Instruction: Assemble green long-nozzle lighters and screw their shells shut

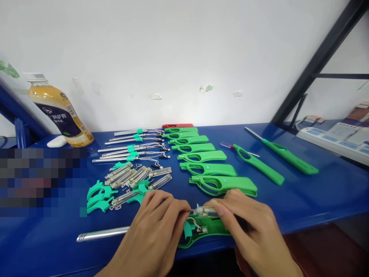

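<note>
Near the blue table's front edge lies an open green lighter shell (218, 227), with a teal trigger (188, 230) and white wires inside. A silver tube (103, 233) sticks out leftward past my left hand (152, 231). That hand is closed, its fingertips pinched by the small metal end of a clear gas tank (208, 211); what they grip is hidden. Between thumb and fingers, my right hand (256, 225) holds the tank just over the shell. Behind my hands lie several green shell halves (223, 184).
Left of centre are loose clear tanks (160, 181), teal triggers (99, 198) and tubes with wires (129, 157). A screwdriver (227, 145) lies under a green shell on the right, beside a whole-looking lighter (291, 154). A drink bottle (59, 111) leans back left.
</note>
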Demonstrator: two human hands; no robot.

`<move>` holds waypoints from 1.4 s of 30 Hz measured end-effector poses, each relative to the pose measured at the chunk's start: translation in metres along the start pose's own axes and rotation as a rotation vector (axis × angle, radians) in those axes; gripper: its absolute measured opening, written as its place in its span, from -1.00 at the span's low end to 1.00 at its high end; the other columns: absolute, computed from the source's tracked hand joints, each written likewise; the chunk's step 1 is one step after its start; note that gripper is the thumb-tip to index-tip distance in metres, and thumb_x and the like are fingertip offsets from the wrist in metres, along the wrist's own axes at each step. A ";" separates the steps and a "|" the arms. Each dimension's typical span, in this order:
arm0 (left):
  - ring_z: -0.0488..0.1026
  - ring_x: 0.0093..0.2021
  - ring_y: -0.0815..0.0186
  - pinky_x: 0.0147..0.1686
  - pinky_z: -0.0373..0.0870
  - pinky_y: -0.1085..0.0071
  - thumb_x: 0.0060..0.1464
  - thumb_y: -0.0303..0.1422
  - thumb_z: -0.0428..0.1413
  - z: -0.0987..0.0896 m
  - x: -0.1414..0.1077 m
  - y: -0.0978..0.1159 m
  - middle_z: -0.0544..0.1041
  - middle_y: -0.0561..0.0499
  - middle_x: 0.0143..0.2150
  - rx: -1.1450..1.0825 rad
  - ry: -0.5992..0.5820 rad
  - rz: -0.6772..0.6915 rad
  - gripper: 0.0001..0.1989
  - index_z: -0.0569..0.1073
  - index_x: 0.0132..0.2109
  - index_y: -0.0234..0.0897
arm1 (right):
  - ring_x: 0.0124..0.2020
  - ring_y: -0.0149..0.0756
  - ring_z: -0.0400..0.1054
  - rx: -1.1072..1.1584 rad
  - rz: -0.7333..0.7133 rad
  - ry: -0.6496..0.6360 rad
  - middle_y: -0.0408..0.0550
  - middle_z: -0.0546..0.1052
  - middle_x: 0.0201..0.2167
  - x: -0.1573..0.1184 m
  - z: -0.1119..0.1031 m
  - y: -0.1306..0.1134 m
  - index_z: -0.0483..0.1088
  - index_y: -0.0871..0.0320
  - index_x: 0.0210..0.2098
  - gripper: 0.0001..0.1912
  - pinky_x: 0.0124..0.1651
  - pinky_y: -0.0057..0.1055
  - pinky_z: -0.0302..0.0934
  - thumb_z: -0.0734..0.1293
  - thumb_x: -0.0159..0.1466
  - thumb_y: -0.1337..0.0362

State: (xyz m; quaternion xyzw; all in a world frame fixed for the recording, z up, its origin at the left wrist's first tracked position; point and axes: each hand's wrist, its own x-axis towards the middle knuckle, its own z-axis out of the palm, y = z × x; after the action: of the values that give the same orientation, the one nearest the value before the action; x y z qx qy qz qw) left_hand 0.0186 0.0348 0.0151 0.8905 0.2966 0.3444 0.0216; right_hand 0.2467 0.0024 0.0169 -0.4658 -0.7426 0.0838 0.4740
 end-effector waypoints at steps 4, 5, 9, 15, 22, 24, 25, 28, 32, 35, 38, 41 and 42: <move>0.50 -0.14 0.22 -0.10 0.41 0.28 0.53 -0.55 -0.04 -0.001 -0.002 -0.001 0.61 0.07 -0.14 -0.002 -0.030 -0.028 -0.80 0.41 0.04 -0.18 | -0.48 -0.38 0.42 -0.004 0.008 0.002 -0.22 0.58 -0.49 0.000 0.000 0.000 0.62 0.08 -0.25 -0.74 -0.36 -0.41 0.28 0.32 0.52 0.37; 0.51 -0.13 0.23 -0.10 0.42 0.28 0.54 -0.54 -0.05 -0.001 -0.002 -0.001 0.62 0.08 -0.14 -0.008 -0.032 -0.035 -0.80 0.40 0.05 -0.17 | -0.48 -0.38 0.42 -0.003 0.006 0.003 -0.22 0.59 -0.49 0.000 0.000 0.000 0.62 0.08 -0.25 -0.74 -0.36 -0.41 0.28 0.32 0.52 0.37; 0.52 -0.15 0.25 -0.13 0.43 0.31 0.55 -0.54 -0.06 0.001 0.000 -0.001 0.61 0.09 -0.15 -0.024 -0.026 -0.029 -0.81 0.39 0.05 -0.17 | -0.48 -0.40 0.42 0.003 -0.007 0.020 -0.23 0.60 -0.48 0.000 0.000 0.000 0.61 0.08 -0.25 -0.75 -0.35 -0.41 0.29 0.32 0.51 0.39; 0.49 -0.18 0.26 -0.11 0.41 0.31 0.55 -0.54 -0.04 -0.001 0.002 0.000 0.59 0.09 -0.19 -0.008 -0.004 -0.002 -0.80 0.43 0.06 -0.19 | -0.44 -0.41 0.47 0.005 0.003 0.041 -0.23 0.63 -0.44 0.000 0.001 0.000 0.61 0.08 -0.25 -0.76 -0.31 -0.42 0.31 0.33 0.51 0.39; 0.47 -0.18 0.23 -0.12 0.41 0.30 0.55 -0.54 -0.03 -0.002 0.002 0.001 0.58 0.07 -0.20 -0.008 0.013 0.019 -0.81 0.45 0.02 -0.20 | -0.43 -0.42 0.44 0.017 -0.021 0.022 -0.24 0.63 -0.42 -0.002 0.000 0.001 0.62 0.08 -0.20 -0.78 -0.29 -0.41 0.32 0.34 0.51 0.40; 0.47 -0.14 0.23 -0.09 0.42 0.30 0.54 -0.54 -0.02 -0.002 0.002 0.000 0.59 0.06 -0.18 -0.015 -0.003 0.016 -0.81 0.45 0.02 -0.21 | -0.42 -0.42 0.44 0.026 -0.032 0.015 -0.24 0.63 -0.41 -0.002 0.000 0.001 0.62 0.08 -0.19 -0.79 -0.28 -0.40 0.32 0.34 0.51 0.40; 0.47 -0.13 0.23 -0.08 0.42 0.30 0.54 -0.55 -0.01 -0.003 0.002 0.000 0.59 0.05 -0.17 -0.017 -0.011 0.016 -0.81 0.46 0.03 -0.22 | -0.43 -0.42 0.43 0.029 -0.035 0.006 -0.24 0.63 -0.41 -0.002 0.000 0.001 0.62 0.08 -0.19 -0.78 -0.28 -0.40 0.31 0.34 0.51 0.40; 0.46 -0.13 0.23 -0.07 0.42 0.30 0.53 -0.55 0.00 -0.002 0.001 -0.001 0.59 0.05 -0.17 -0.021 -0.015 0.016 -0.81 0.46 0.03 -0.22 | -0.43 -0.39 0.41 0.026 -0.053 -0.017 -0.21 0.62 -0.41 -0.002 -0.001 0.001 0.62 0.10 -0.16 -0.77 -0.29 -0.38 0.30 0.32 0.53 0.40; 0.45 -0.14 0.24 -0.07 0.41 0.32 0.55 -0.54 -0.02 0.000 0.000 0.000 0.58 0.05 -0.17 -0.032 0.009 0.023 -0.81 0.46 0.03 -0.22 | -0.42 -0.38 0.41 0.025 -0.097 -0.026 -0.19 0.61 -0.41 -0.002 -0.002 0.002 0.63 0.11 -0.13 -0.76 -0.31 -0.39 0.31 0.30 0.54 0.39; 0.45 -0.14 0.25 -0.08 0.41 0.34 0.55 -0.54 -0.02 0.000 0.001 0.001 0.58 0.06 -0.18 -0.044 0.017 0.021 -0.81 0.45 0.03 -0.23 | -0.41 -0.39 0.41 0.022 -0.110 -0.025 -0.19 0.60 -0.41 -0.002 -0.002 0.003 0.63 0.12 -0.12 -0.76 -0.31 -0.41 0.31 0.30 0.54 0.39; 0.45 -0.14 0.26 -0.07 0.42 0.35 0.55 -0.55 -0.02 0.000 0.002 0.001 0.58 0.06 -0.18 -0.044 0.016 0.023 -0.81 0.45 0.02 -0.23 | -0.40 -0.39 0.41 0.021 -0.113 -0.031 -0.19 0.60 -0.40 -0.001 -0.002 0.003 0.63 0.12 -0.11 -0.76 -0.30 -0.42 0.32 0.30 0.54 0.40; 0.46 -0.15 0.26 -0.08 0.43 0.37 0.55 -0.55 -0.02 -0.001 0.003 0.001 0.58 0.07 -0.19 -0.043 0.006 0.025 -0.81 0.46 0.01 -0.22 | -0.40 -0.41 0.41 0.029 -0.129 -0.029 -0.20 0.60 -0.40 0.000 -0.001 0.003 0.63 0.12 -0.11 -0.77 -0.29 -0.43 0.33 0.30 0.55 0.39; 0.45 -0.15 0.26 -0.08 0.43 0.38 0.55 -0.55 -0.02 -0.002 0.003 0.001 0.58 0.07 -0.20 -0.043 0.006 0.029 -0.81 0.46 0.01 -0.23 | -0.40 -0.41 0.41 0.033 -0.133 -0.029 -0.20 0.59 -0.40 -0.001 -0.002 0.003 0.63 0.12 -0.11 -0.77 -0.28 -0.43 0.33 0.30 0.55 0.39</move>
State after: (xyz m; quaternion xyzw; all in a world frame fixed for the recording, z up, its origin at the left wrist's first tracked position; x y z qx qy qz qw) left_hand 0.0199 0.0353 0.0183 0.8929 0.2765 0.3535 0.0349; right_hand 0.2502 0.0033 0.0154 -0.4065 -0.7771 0.0710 0.4752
